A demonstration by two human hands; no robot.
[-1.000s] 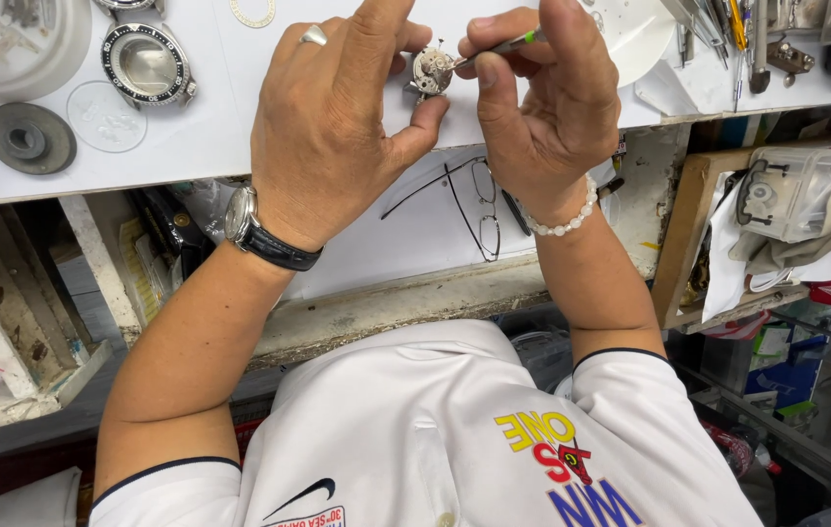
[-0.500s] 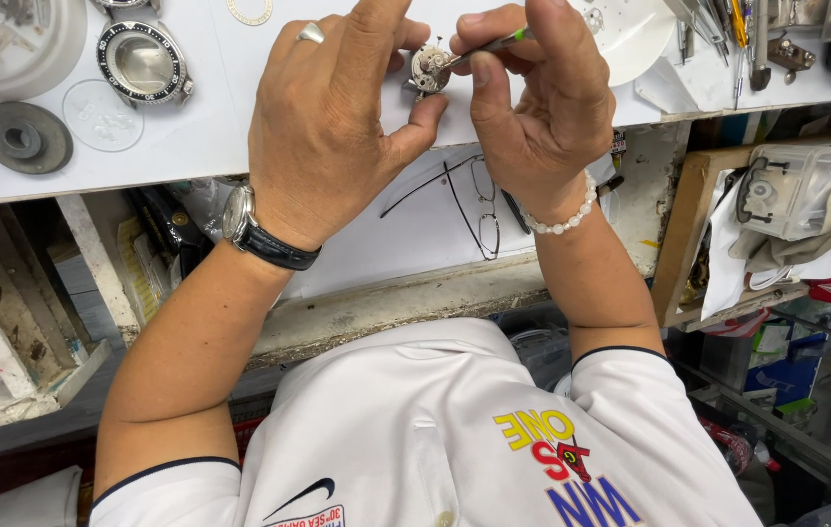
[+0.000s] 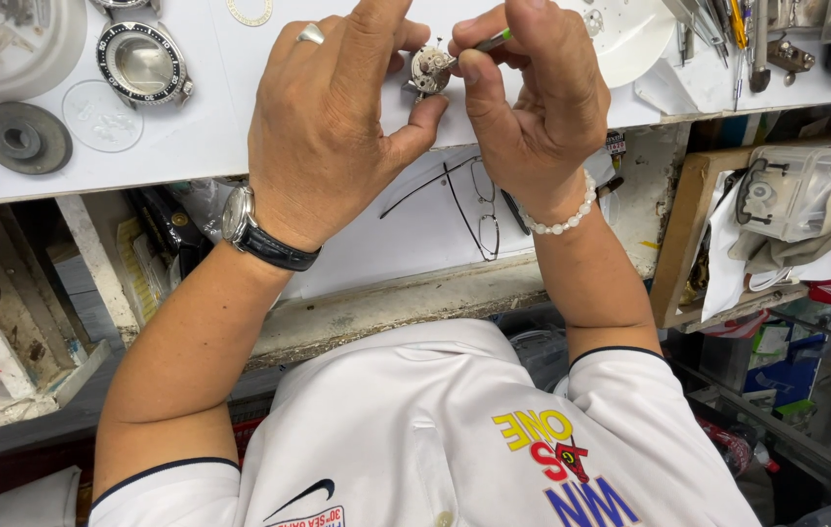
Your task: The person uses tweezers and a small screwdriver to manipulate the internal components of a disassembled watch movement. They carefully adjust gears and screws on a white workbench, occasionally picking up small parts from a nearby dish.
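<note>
My left hand (image 3: 337,127), with a ring and a black-strapped wristwatch, pinches a small round metal watch movement (image 3: 429,70) between thumb and fingers over the white benchtop (image 3: 201,146). My right hand (image 3: 533,107), wearing a white bead bracelet, grips a thin green-handled tool (image 3: 490,41) whose tip touches the movement's top right edge. The tool's far end is hidden by my fingers.
A steel watch case with a black bezel (image 3: 142,60) lies at the far left, beside a clear crystal disc (image 3: 103,115) and a grey metal disc (image 3: 23,137). Folded spectacles (image 3: 479,205) rest on a lower shelf. Hand tools (image 3: 728,29) lie at the far right, a cluttered box (image 3: 787,195) below.
Both hands stay together over the movement; the green tool's tip has shifted slightly lower against it. Nothing was let go.
</note>
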